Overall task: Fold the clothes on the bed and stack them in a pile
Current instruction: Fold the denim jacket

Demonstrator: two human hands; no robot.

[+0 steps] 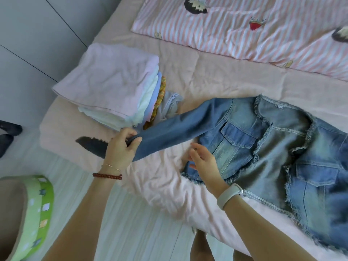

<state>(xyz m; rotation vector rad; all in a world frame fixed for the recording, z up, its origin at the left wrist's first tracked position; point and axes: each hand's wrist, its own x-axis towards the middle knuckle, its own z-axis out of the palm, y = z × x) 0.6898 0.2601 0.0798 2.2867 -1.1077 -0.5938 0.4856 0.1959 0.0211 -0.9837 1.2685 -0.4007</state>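
A blue denim jacket (pixel 278 147) with frayed edges lies open, front side up, on the pink bed (pixel 216 78). Its one sleeve (pixel 175 130) stretches out to the left. My left hand (pixel 120 147) grips the cuff end of that sleeve, lifted a little above the sheet. My right hand (pixel 203 162) hovers with relaxed, spread fingers at the jacket's lower front panel, below the chest pocket; it holds nothing. A pile of folded clothes (pixel 113 87), pink on top with white, blue and yellow plaid layers beneath, sits at the bed's left corner.
A pink striped quilt (pixel 244 27) covers the far part of the bed. A dark furry strip (pixel 92 146) shows beside my left wrist. A green-rimmed basket (pixel 35 213) stands on the pale floor at lower left. Dark slippers (pixel 7 136) lie at the left edge.
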